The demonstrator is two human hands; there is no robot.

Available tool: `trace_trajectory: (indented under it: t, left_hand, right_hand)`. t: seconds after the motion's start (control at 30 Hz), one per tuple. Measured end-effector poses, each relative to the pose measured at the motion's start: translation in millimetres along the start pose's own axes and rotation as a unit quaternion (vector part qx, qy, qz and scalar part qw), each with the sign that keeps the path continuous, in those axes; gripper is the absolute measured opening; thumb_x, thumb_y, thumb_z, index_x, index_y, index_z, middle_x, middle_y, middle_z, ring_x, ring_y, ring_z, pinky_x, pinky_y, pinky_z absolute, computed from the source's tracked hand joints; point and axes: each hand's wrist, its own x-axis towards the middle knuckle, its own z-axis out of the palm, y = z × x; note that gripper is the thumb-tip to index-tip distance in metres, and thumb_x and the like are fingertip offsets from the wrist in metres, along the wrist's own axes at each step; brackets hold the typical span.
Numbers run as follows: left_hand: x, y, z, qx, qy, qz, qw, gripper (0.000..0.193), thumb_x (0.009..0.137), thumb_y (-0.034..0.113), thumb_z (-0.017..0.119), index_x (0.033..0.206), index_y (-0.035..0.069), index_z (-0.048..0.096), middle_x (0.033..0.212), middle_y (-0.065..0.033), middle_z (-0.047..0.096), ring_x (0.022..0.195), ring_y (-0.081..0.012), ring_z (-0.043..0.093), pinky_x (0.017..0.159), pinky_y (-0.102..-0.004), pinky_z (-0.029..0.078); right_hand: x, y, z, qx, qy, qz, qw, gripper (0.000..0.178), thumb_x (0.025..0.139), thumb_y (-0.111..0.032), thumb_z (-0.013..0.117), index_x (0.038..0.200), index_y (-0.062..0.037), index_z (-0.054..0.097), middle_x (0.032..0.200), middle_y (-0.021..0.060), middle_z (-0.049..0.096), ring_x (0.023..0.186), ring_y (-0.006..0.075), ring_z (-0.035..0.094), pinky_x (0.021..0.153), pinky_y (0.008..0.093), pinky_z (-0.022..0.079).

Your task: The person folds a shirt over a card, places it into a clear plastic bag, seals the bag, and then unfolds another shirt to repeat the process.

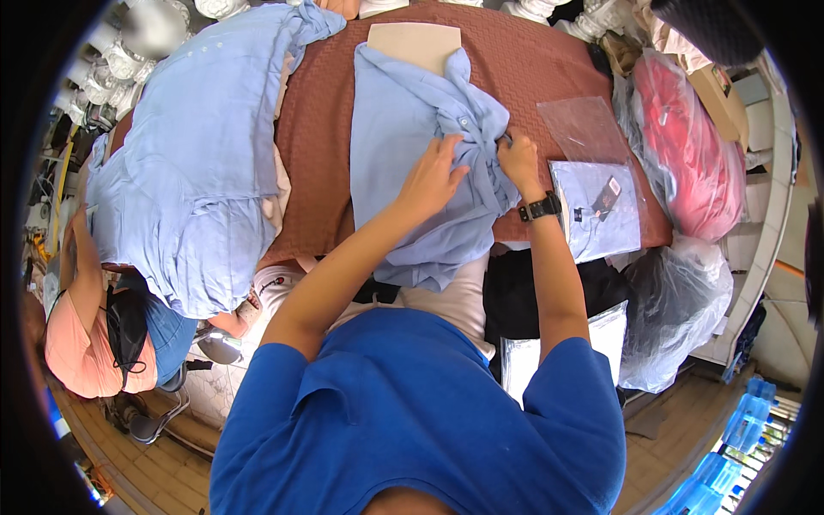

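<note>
A light-blue button shirt (390, 146) lies partly bunched on the brown-covered table in front of me, its lower end hanging over the near edge. A beige board (416, 41) sticks out from under its far end. My left hand (432, 176) rests on the bunched cloth, fingers apart, close to a button. My right hand (520, 161), with a black watch on the wrist, is closed on the shirt's right edge. Something small and dark shows at its fingertips, too small to name. Beside it lies a folded light-blue shirt (592, 227) in a clear bag with a dark tag.
Left, more light-blue shirts (197, 146) are spread out, where a person in a peach top (94, 343) sits. An empty clear bag (584, 129) lies on the brown tablecloth (322, 112). At right are bagged red garments (687, 150) and a clear plastic bundle (678, 313).
</note>
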Motion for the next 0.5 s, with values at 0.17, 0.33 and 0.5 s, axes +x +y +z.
trace_trajectory:
  t: [0.17, 0.33, 0.5]
  left_hand:
    - [37.2, -46.4, 12.9, -0.109, -0.001, -0.041, 0.993, 0.02, 0.085, 0.006, 0.066, 0.104, 0.001, 0.062, 0.097, -0.0171, 0.063, 0.08, -0.0344, 0.067, 0.071, -0.0418, 0.054]
    - [41.7, -33.0, -31.0, -0.301, 0.008, -0.117, 0.946, 0.012, 0.088, 0.004, 0.065, 0.1, 0.003, 0.063, 0.096, -0.0067, 0.063, 0.083, -0.0196, 0.067, 0.069, -0.0345, 0.059]
    - [32.2, -34.0, -160.9, -0.417, 0.144, -0.091, 0.893, 0.02, 0.094, 0.009, 0.06, 0.111, 0.01, 0.05, 0.102, -0.0043, 0.058, 0.091, -0.0171, 0.062, 0.08, -0.0356, 0.057]
  right_hand:
    - [5.9, -37.4, -23.4, 0.225, -0.023, 0.002, 0.974, 0.024, 0.091, -0.022, 0.061, 0.097, -0.0013, 0.07, 0.078, 0.013, 0.07, 0.07, 0.0229, 0.063, 0.067, 0.0357, 0.048]
    - [22.3, 4.4, -52.7, 0.347, 0.006, 0.135, 0.928, 0.026, 0.089, -0.023, 0.063, 0.1, -0.0015, 0.072, 0.075, 0.0105, 0.068, 0.071, 0.0145, 0.059, 0.067, 0.031, 0.047]
    - [41.8, 64.7, -67.3, 0.214, 0.098, 0.093, 0.967, 0.027, 0.09, -0.027, 0.063, 0.097, -0.0024, 0.072, 0.082, 0.0175, 0.07, 0.076, 0.0228, 0.063, 0.07, 0.0341, 0.048]
